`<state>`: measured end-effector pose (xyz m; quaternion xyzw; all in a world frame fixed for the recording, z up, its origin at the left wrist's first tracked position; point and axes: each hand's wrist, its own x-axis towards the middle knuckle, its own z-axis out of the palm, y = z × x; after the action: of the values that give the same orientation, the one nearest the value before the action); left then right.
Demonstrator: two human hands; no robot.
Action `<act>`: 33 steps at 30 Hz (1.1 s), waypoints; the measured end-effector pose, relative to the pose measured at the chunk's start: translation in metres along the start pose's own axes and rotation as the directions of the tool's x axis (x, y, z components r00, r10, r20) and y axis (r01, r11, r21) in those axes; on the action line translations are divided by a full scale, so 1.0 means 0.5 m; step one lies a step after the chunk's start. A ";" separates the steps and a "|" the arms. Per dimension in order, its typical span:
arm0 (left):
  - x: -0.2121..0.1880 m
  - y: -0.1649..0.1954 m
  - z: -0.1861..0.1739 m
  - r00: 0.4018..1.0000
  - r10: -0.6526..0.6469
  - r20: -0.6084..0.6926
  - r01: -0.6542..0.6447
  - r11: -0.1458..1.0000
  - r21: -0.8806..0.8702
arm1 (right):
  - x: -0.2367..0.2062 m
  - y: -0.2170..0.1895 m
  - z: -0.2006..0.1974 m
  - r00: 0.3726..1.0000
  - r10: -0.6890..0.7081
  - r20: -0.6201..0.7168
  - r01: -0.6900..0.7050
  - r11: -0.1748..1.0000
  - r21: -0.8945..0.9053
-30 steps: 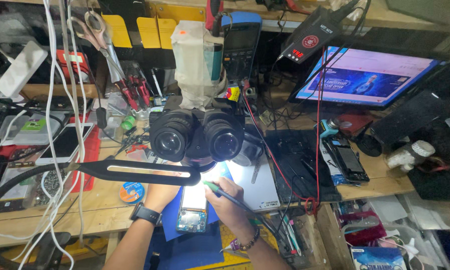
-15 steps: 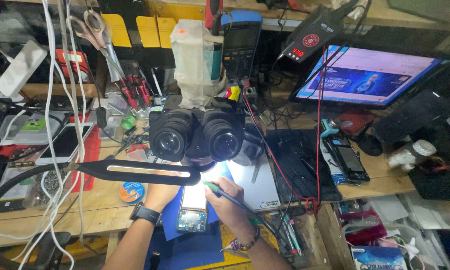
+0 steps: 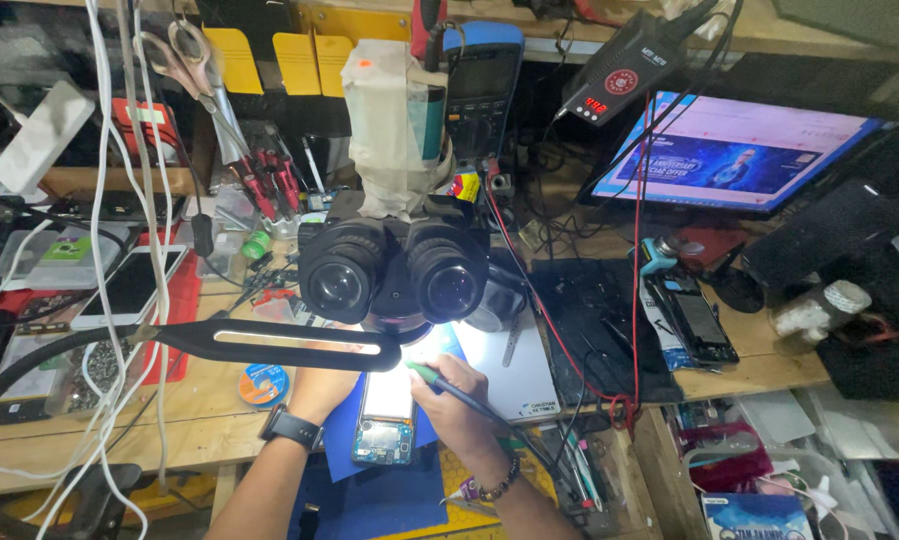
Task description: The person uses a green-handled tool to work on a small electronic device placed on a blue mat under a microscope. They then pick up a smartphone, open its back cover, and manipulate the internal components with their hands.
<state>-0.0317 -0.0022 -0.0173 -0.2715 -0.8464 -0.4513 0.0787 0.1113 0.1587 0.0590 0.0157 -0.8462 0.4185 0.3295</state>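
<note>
Nothing is seen to have moved since the earlier frame. Below the black microscope (image 3: pixel 394 268), an opened phone (image 3: pixel 386 418) with exposed blue circuitry is steadied by the left hand (image 3: pixel 321 385), finger positions unclear, while a green-tipped soldering iron (image 3: pixel 437 380) is pinched in the right hand (image 3: pixel 456 405).

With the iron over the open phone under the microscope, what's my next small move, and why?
Probably lower the green-handled soldering iron in the right hand onto the lit opened phone; its tip hovers at the top edge while the left hand steadies the phone.
</note>
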 end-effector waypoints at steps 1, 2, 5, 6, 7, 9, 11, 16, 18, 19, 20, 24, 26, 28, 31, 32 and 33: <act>0.001 -0.002 0.001 1.000 0.032 0.000 -0.032 0.999 0.027 | -0.001 0.001 0.000 1.000 0.010 -0.006 -0.010 1.000 0.013; 0.001 -0.003 0.002 1.000 0.023 0.000 -0.023 1.000 0.020 | -0.001 0.002 0.000 1.000 0.026 -0.013 -0.026 0.999 0.026; 0.004 -0.006 0.010 0.991 0.123 -0.048 -0.124 0.992 -0.025 | -0.004 0.009 -0.003 1.000 -0.009 -0.028 0.009 0.999 0.030; 0.008 -0.005 0.012 0.968 0.231 -0.101 -0.236 0.971 -0.043 | -0.003 0.013 -0.007 0.997 -0.078 -0.024 0.078 0.997 0.017; 0.000 -0.008 0.008 0.934 0.322 -0.154 -0.332 0.942 -0.049 | -0.005 0.016 -0.009 0.990 -0.143 -0.007 0.143 0.990 0.014; 0.003 -0.003 0.003 0.996 0.081 -0.026 -0.083 0.993 -0.084 | -0.008 0.021 -0.005 0.999 0.023 0.028 -0.024 0.999 0.039; -0.002 -0.003 -0.005 0.998 0.062 -0.034 -0.061 0.998 0.016 | -0.005 0.026 0.007 0.993 0.104 0.051 -0.105 0.994 0.031; 0.004 0.011 -0.017 0.997 -0.008 -0.072 0.008 1.000 0.001 | -0.007 0.043 0.029 0.985 0.171 0.004 -0.172 0.985 0.030; 0.001 0.013 -0.017 0.997 -0.027 -0.075 0.028 1.000 0.011 | -0.005 0.055 0.034 0.989 0.145 0.017 -0.146 0.982 0.123; 0.001 0.012 -0.017 0.997 -0.035 -0.063 0.037 0.999 0.025 | -0.002 0.061 0.037 0.991 0.131 0.018 -0.133 0.977 0.168; 0.002 0.012 -0.017 0.998 -0.041 -0.050 0.043 0.998 0.038 | -0.001 0.066 0.040 0.983 0.180 0.026 -0.181 0.957 0.228; 0.003 0.011 -0.017 0.998 0.002 -0.069 -0.002 1.000 0.001 | 0.002 0.073 0.051 0.974 0.225 0.021 -0.223 0.939 0.262; 0.003 0.014 -0.019 0.997 0.007 -0.074 -0.007 1.000 -0.009 | -0.001 0.068 0.053 0.983 0.184 -0.009 -0.179 0.968 0.175; 0.003 0.018 -0.023 0.998 -0.014 -0.060 0.013 1.000 -0.009 | -0.003 0.059 0.051 0.989 0.140 -0.043 -0.136 0.987 0.082; -0.001 0.023 -0.026 0.998 -0.009 -0.063 0.006 0.999 -0.045 | -0.003 0.046 0.050 0.991 0.114 -0.065 -0.114 0.993 0.011; 0.000 0.024 -0.027 0.997 0.003 -0.072 -0.007 0.998 -0.062 | -0.002 0.042 0.049 0.994 0.094 -0.064 -0.094 0.996 -0.007; 0.001 0.024 -0.027 0.997 0.000 -0.071 -0.005 0.998 -0.065 | -0.001 0.038 0.048 0.995 0.072 -0.063 -0.074 0.997 -0.025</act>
<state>-0.0273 -0.0076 -0.0006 -0.2589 -0.8277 -0.4876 0.1004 0.0929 0.1536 0.0350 -0.0327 -0.8412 0.4191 0.3401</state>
